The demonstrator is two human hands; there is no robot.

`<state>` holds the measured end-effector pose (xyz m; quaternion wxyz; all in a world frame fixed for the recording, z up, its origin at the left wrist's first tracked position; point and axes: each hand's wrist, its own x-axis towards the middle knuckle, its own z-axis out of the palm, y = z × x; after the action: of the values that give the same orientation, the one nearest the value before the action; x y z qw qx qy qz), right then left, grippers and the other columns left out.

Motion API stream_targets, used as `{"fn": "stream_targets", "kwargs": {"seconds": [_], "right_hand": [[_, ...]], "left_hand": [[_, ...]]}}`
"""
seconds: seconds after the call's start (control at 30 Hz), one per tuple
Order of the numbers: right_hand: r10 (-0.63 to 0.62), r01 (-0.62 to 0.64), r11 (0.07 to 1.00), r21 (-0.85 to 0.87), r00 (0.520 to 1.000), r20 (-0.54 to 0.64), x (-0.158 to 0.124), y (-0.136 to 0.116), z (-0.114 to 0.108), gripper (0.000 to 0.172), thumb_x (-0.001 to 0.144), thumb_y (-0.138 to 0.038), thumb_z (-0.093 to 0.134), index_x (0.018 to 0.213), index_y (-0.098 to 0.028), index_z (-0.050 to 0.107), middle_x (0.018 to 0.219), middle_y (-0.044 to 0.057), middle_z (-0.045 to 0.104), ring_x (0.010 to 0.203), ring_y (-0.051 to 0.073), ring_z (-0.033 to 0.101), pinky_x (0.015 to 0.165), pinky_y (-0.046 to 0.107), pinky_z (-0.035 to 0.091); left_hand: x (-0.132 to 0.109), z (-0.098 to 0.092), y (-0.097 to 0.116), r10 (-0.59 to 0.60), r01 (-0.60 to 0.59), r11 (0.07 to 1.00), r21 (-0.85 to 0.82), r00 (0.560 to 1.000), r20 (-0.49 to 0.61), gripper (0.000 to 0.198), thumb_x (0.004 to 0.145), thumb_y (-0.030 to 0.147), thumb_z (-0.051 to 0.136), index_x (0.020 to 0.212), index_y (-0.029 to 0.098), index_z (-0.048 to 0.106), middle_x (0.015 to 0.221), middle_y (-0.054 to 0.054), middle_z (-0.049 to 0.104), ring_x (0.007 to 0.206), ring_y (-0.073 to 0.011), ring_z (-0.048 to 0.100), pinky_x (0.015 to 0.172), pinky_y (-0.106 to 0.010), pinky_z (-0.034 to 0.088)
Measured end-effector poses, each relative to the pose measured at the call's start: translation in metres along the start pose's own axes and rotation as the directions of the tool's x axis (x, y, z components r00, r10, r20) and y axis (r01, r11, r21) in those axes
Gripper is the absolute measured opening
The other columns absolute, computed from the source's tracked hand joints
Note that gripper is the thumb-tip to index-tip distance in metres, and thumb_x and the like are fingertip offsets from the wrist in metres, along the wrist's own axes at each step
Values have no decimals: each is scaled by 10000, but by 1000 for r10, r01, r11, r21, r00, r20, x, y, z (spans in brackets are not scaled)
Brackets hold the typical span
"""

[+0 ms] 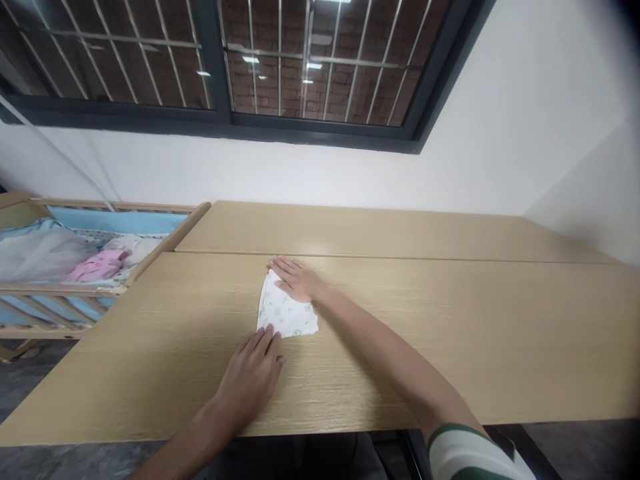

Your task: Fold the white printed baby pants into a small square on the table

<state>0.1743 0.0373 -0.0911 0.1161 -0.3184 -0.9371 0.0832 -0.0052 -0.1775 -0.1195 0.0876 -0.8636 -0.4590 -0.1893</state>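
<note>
**Item:** small white folded cloth with a faint printed pattern (287, 317). It lies flat near the middle of the pale wood-grain bench (450, 333), just short of the seam between its two boards. The outline is roughly triangular, narrowing toward the far end.

**Right hand** (296, 279): spread flat with fingers extended and palm down on the far part of the cloth. It grips nothing. The arm reaches in from a green-and-white striped sleeve (465, 453).

**Left hand** (253, 377): also open and flat. Its fingertips touch the near left corner of the cloth and its palm rests on bare bench.

**Step in hand (judged):** pressing a fold flat.

**Handling notes:**
- The fabric looks thin and soft, so it will likely slide on the smooth wood.
- Keep the far hand as the anchor.
- Smooth from the middle outward so no crease is trapped.
- Line the edges up before putting weight on them.
- Use light, even pressure across the whole palm rather than pushing with the fingertips, which would bunch the layers.

**Surroundings:** a wooden cot with blue lining (150, 250) stands against the bench's left end, holding a pink garment (95, 267) and other pale bedding. A dark-framed barred window (220, 67) is set in the white wall above.
</note>
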Motion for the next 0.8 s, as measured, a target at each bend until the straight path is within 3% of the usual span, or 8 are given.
{"fn": "stream_targets", "kwargs": {"seconds": [0.1, 0.17, 0.23, 0.3, 0.4, 0.5, 0.67, 0.8], "right_hand": [[22, -20, 1000, 14, 991, -135, -19, -13, -10, 608, 1082, -497, 327, 1600, -178, 344, 1681, 130, 291, 1563, 276, 232, 1258, 499, 192], [52, -43, 998, 50, 980, -192, -38, -24, -21, 530, 1077, -489, 376, 1501, -192, 487, 1588, 149, 448, 1468, 302, 392, 1191, 525, 295], [45, -29, 994, 102, 986, -163, -58, -33, -34, 435, 1066, -480, 429, 1323, -198, 637, 1376, 143, 639, 1275, 297, 568, 1103, 520, 382], [17, -4, 988, 152, 996, -83, -77, -41, -45, 406, 1043, -501, 486, 1171, -185, 707, 1166, 123, 729, 1108, 283, 650, 1046, 501, 424], [-1, 0, 979, 205, 1000, 5, -100, -48, -56, 529, 930, -610, 635, 1217, -169, 694, 1182, 133, 728, 1095, 303, 665, 1012, 477, 460], [-3, -8, 970, 243, 999, 47, -109, -49, -57, 738, 784, -607, 796, 1357, -175, 623, 1335, 155, 669, 1183, 327, 636, 1001, 443, 482], [140, -136, 921, 365, 990, 16, -98, -40, -48, 323, 1004, -348, 563, 1268, -195, 671, 1144, 98, 747, 928, 227, 692, 843, 342, 513], [299, -219, 865, 452, 948, -113, -82, -27, -36, 293, 1012, -350, 531, 1215, -194, 673, 1085, 91, 752, 906, 234, 686, 816, 346, 515]], "left_hand": [[3, -2, -32, 82, -80, 993, -85, 997, 17, 339, 1017, 138, 367, 1211, 144, 645, 1227, -128, 724, 1164, -257, 677, 1013, -438, 567], [3, -1, -53, 115, -116, 986, -121, 993, -11, 305, 1027, 177, 393, 1191, 178, 649, 1264, -102, 710, 1156, -245, 673, 1012, -436, 568], [5, 0, -66, 158, -161, 976, -149, 987, -33, 292, 1033, 199, 395, 1151, 190, 661, 1294, -99, 695, 1185, -248, 656, 1040, -451, 545], [11, -2, -72, 158, -161, 966, -203, 987, -34, 309, 1036, 201, 370, 1113, 188, 669, 1242, -106, 713, 1160, -246, 663, 1050, -454, 524], [29, -12, -72, -1, 17, 940, -341, 999, 47, 324, 1050, 291, 352, 1076, 193, 660, 1130, -106, 735, 1075, -260, 683, 984, -445, 530], [53, -27, -75, -170, 264, 836, -482, 958, 230, 353, 1048, 440, 360, 997, 213, 626, 991, -67, 733, 930, -254, 690, 834, -388, 535], [77, -35, -91, -283, 376, 658, -652, 926, 248, 453, 999, 602, 385, 937, 208, 600, 890, -47, 703, 855, -249, 665, 755, -347, 508], [83, -25, -97, -316, 429, 440, -789, 896, 312, 507, 890, 644, 590, 1135, 202, 557, 1024, -69, 741, 941, -261, 702, 777, -352, 557]]}}
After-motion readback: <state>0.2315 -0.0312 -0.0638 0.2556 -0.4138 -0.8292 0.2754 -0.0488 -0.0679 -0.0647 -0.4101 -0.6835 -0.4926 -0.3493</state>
